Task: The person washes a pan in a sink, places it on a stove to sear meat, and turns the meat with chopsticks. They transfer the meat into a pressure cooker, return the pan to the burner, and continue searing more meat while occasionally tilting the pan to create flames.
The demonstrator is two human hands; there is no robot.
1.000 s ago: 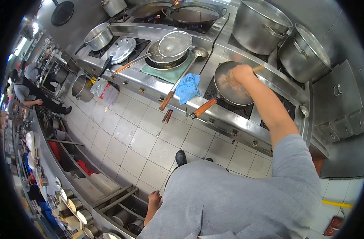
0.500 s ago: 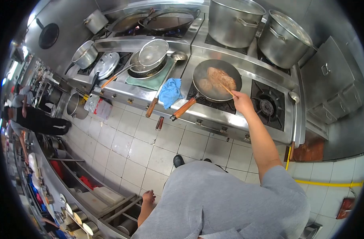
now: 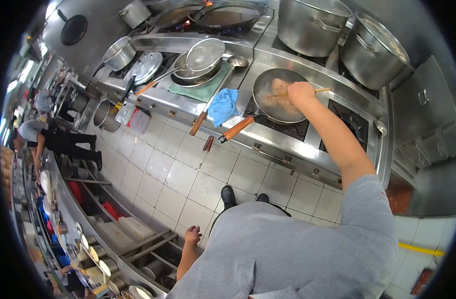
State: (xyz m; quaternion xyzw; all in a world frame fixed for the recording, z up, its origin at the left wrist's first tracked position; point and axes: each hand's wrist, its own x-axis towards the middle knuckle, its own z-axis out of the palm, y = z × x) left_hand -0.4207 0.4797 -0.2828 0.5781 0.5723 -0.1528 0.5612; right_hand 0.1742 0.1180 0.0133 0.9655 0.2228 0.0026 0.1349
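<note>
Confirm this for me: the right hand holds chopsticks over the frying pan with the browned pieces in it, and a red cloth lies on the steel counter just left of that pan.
One detail is off: the cloth is blue, not red, as the head view shows. The rest holds: the right hand holds chopsticks over the frying pan with browned pieces, and the cloth lies on the steel counter just left of it.
</note>
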